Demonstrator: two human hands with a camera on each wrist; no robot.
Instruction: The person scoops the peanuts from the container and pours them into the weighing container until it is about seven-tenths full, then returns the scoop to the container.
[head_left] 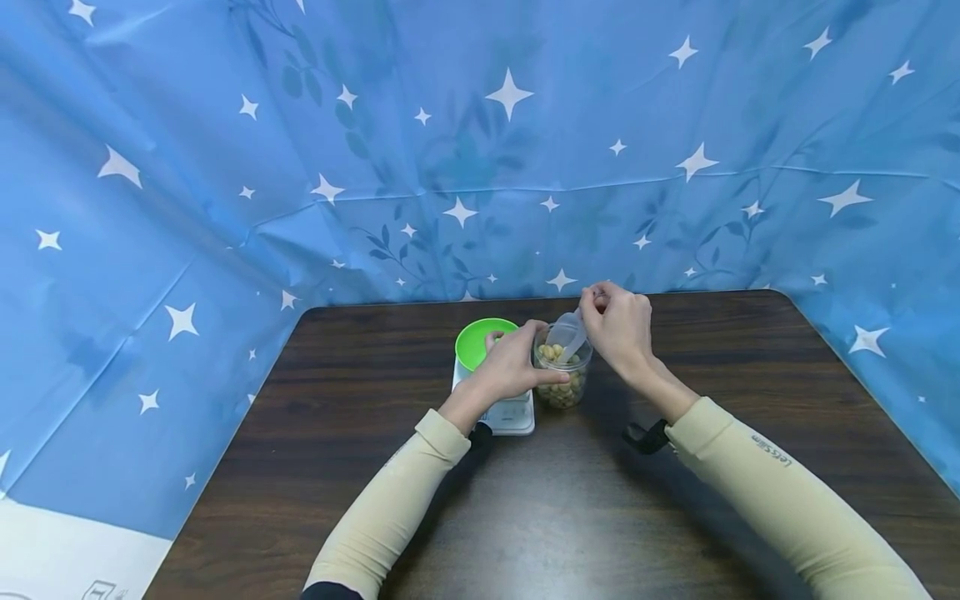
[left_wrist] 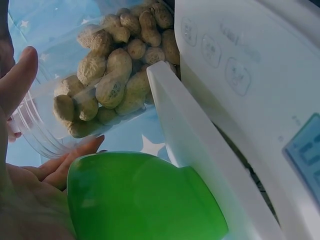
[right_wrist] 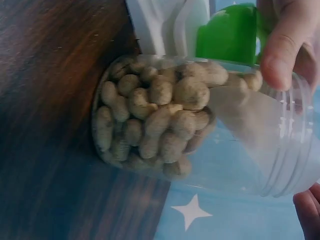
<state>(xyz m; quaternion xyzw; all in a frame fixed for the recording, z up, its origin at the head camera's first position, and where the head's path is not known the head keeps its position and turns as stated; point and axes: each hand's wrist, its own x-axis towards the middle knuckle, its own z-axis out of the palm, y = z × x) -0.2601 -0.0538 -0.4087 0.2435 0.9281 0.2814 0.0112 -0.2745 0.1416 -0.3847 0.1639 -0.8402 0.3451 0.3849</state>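
Note:
A clear plastic jar [right_wrist: 235,162], partly filled with unshelled peanuts [left_wrist: 117,75], stands upright on the table. My left hand [head_left: 513,364] grips it near the threaded neck, thumb on the near side and fingers behind. Above the mouth, my right hand [head_left: 621,327] pinches the handle of a translucent scoop [head_left: 574,335]. The scoop slants down inside the jar, its lower end among the top peanuts. Close by on the left is a white kitchen scale [head_left: 513,423] carrying a green bowl [head_left: 472,346]. Part of the scale is hidden under my left hand.
The dark wooden table [head_left: 360,433] extends to both sides and toward me. Behind its far edge hangs a blue curtain [head_left: 465,167] with white stars. Dark straps [head_left: 645,437] sit at both wrists.

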